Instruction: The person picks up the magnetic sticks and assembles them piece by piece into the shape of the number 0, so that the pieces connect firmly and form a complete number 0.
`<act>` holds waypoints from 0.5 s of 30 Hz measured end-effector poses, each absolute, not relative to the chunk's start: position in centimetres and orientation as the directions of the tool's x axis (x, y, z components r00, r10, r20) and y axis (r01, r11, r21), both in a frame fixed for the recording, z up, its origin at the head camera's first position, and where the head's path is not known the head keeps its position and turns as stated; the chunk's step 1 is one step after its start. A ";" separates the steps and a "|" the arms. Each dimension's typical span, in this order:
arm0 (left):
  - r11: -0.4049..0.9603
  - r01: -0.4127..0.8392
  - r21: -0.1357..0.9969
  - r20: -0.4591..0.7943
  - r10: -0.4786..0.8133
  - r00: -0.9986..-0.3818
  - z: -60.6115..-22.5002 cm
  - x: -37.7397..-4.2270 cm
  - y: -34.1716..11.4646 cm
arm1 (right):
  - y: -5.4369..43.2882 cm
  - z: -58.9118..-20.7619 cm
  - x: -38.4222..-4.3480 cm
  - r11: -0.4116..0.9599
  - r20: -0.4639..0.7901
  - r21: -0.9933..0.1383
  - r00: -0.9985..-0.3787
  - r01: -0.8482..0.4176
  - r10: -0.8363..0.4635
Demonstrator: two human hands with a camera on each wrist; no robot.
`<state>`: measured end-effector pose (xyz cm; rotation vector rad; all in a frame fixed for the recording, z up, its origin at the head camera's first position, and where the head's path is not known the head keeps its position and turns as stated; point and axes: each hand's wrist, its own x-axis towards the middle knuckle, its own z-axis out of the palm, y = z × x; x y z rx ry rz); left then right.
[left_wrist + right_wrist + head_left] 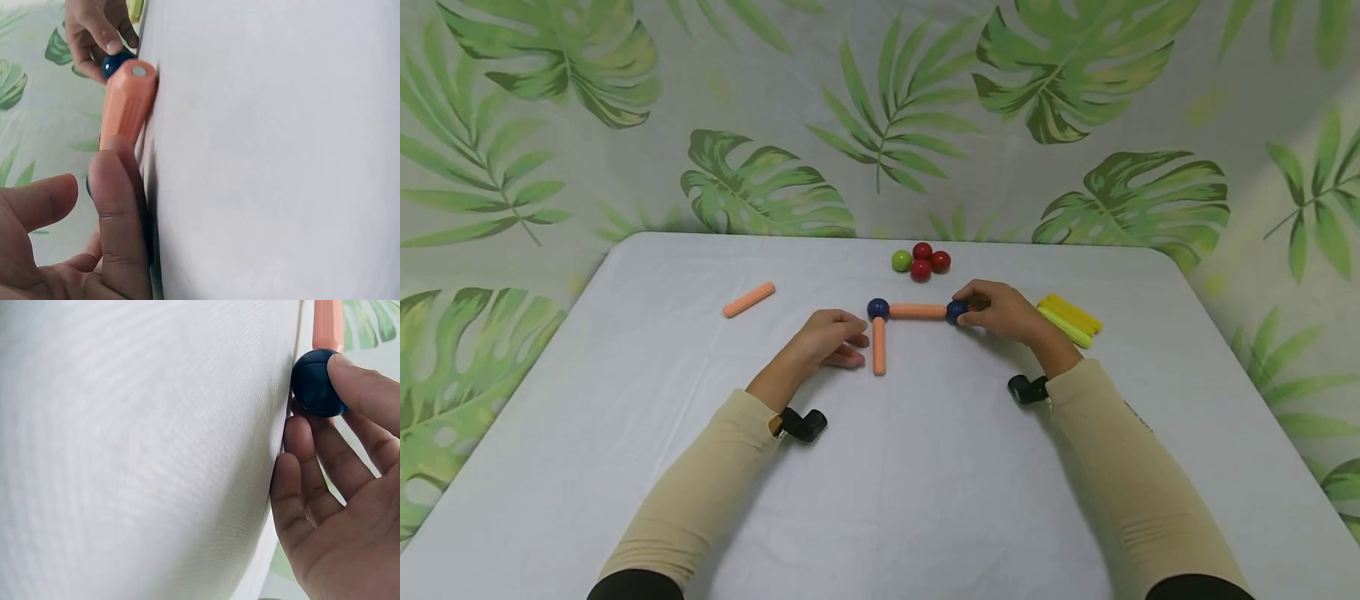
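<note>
Left of the left blue ball, the left hand points forward, thumb apart and fingers loosely bent, gripping nothing. A near orange stick meets that ball's near side; a crosswise orange stick extends rightward from it to the second blue ball, which the right hand pinches between thumb and fingers.

So the left sleeve and right sleeve are both plain beige, kinda wrinkly near the elbows, with black fabric past that. Little dark marking on the right one. Left cam and right cam are chunky, black, rounded things.
</note>
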<state>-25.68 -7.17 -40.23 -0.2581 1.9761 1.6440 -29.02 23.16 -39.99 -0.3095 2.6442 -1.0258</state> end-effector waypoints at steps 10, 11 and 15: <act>0.257 -0.426 0.867 -0.468 0.127 -0.875 -40.4 -26.5 -8.3 | 23.1 -40.1 -29.0 0.725 -0.193 -0.683 -0.936 -0.088 -0.296; 0.265 -0.421 0.867 -0.464 0.125 -0.877 -40.4 -26.6 -8.3 | 23.1 -40.1 -29.0 0.724 -0.194 -0.684 -0.936 -0.086 -0.294; 0.308 -0.391 0.867 -0.445 0.127 -0.887 -40.4 -27.1 -8.6 | 23.0 -40.1 -29.0 0.720 -0.188 -0.688 -0.935 -0.093 -0.300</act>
